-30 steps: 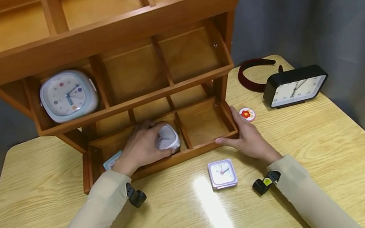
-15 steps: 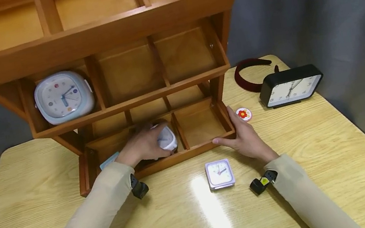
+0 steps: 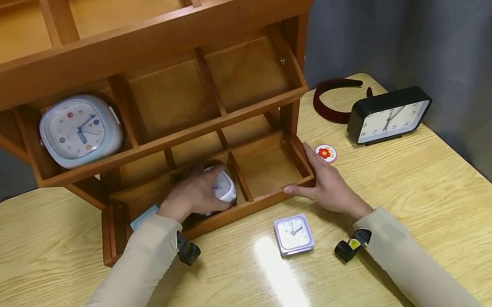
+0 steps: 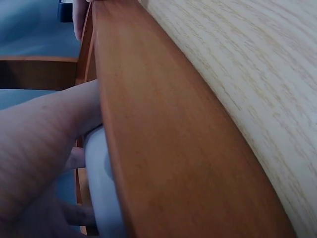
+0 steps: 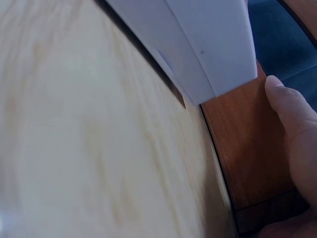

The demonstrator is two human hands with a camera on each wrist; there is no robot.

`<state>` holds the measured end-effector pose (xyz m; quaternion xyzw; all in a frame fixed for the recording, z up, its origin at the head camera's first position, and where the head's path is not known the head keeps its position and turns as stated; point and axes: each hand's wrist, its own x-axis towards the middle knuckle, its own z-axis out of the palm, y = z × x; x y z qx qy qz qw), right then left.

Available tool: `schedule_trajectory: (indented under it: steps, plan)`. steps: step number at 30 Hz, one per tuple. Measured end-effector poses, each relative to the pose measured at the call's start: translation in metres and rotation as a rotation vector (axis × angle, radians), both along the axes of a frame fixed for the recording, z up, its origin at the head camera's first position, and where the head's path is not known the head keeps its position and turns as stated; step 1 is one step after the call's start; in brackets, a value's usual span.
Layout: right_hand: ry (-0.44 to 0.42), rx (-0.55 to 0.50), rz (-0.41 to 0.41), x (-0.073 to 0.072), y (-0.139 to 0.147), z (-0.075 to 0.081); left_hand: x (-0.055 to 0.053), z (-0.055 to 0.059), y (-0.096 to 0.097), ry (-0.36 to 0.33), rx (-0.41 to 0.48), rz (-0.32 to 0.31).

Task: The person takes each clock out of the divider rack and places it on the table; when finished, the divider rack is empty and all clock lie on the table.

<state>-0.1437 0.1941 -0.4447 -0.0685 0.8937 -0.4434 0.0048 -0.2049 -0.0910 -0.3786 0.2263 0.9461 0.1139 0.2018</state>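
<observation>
In the head view, my left hand (image 3: 190,193) reaches into the lowest tier of a wooden tiered box (image 3: 218,217) and grips a small white alarm clock (image 3: 225,188). That clock lies just left of a divider, partly covered by the hand. The left wrist view shows fingers around its pale side (image 4: 101,183), behind the tier's front board. My right hand (image 3: 333,187) holds the tier's front right corner, thumb on the front edge and fingers along the outer side. A small square purple clock (image 3: 294,234) lies on the table in front of the box.
A large blue-and-white alarm clock (image 3: 80,131) sits in the middle tier's left compartment. A light-blue card (image 3: 143,216) shows beside my left wrist. Right of the box are a round flower badge (image 3: 325,153), a dark red headband (image 3: 328,106) and a black desk clock (image 3: 389,116).
My left wrist has shifted slightly rightward while the hand keeps its grip on the white alarm clock. The right hand stays at the corner. The whole head view has drifted a little.
</observation>
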Motion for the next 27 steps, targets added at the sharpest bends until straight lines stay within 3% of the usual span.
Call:
schedule_trajectory:
  steps: [9, 18, 22, 27]
  plan:
    - [-0.011, 0.008, -0.003, 0.001, -0.005, 0.0, 0.002, 0.006, -0.005, 0.001, 0.03, 0.007]
    - [0.002, 0.003, -0.012, -0.001, -0.002, 0.0, 0.009, 0.031, -0.009, 0.167, 0.078, -0.049]
    - [-0.003, 0.006, -0.014, -0.001, -0.001, 0.001, 0.024, 0.042, -0.008, 0.239, 0.092, -0.098]
    - [0.001, 0.004, -0.018, -0.001, -0.002, 0.0, 0.053, 0.053, -0.006, 0.268, 0.072, -0.146]
